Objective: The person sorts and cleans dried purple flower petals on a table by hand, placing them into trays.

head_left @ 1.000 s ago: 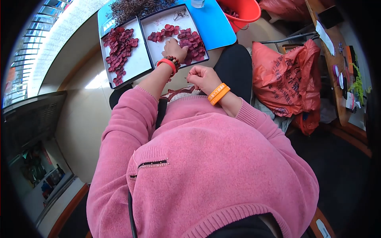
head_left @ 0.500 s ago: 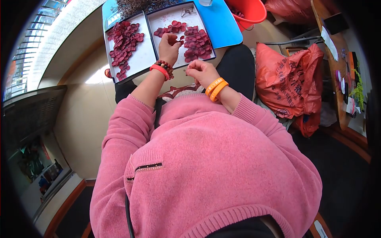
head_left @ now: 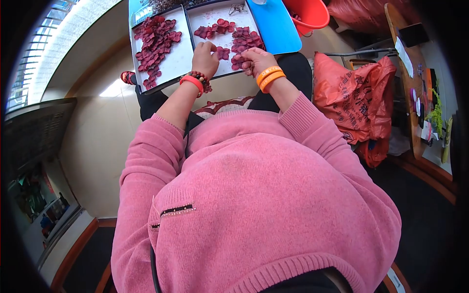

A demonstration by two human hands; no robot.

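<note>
Two white trays (head_left: 176,53) of dark red petals (head_left: 155,41) fill the frame's top. Left hand (head_left: 204,54) pinches petals narrowly; right hand (head_left: 255,58) curls beside it, its grip unclear.

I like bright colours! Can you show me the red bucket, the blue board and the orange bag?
red bucket (head_left: 312,14), head view, its inside wall.
blue board (head_left: 276,27), head view, bare top.
orange bag (head_left: 349,105), head view, crinkled front.

Matt petals (head_left: 157,41), glossy plastic bag (head_left: 349,105), knit sweater (head_left: 254,205).
</note>
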